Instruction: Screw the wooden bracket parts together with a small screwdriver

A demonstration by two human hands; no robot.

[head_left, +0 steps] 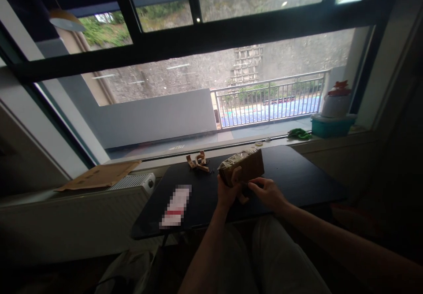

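Wide window panes and a railed balcony fill the background, and a dark table (297, 175) stands against the sill. Both hands are raised just above the table's near edge and hold a wooden pack (246, 165), a brown block with a pale, wrapped-looking top that is tilted up to the right. The left hand (227, 193) has its grip closed around the pack's lower left end, with the thumb up on the near face. The right hand (269, 192) has a narrow grip and pinches with its fingertips at the pack's lower near edge; exactly what they catch there is too small to tell.

By my judgement the step in hand is working at that lower edge while the pack is steadied. A next move would call for a firm left hold and a fine right pinch.

Small wooden pieces (198, 161) lie near the table's far edge. A blurred white-and-red item (176, 206) lies toward its near left corner.
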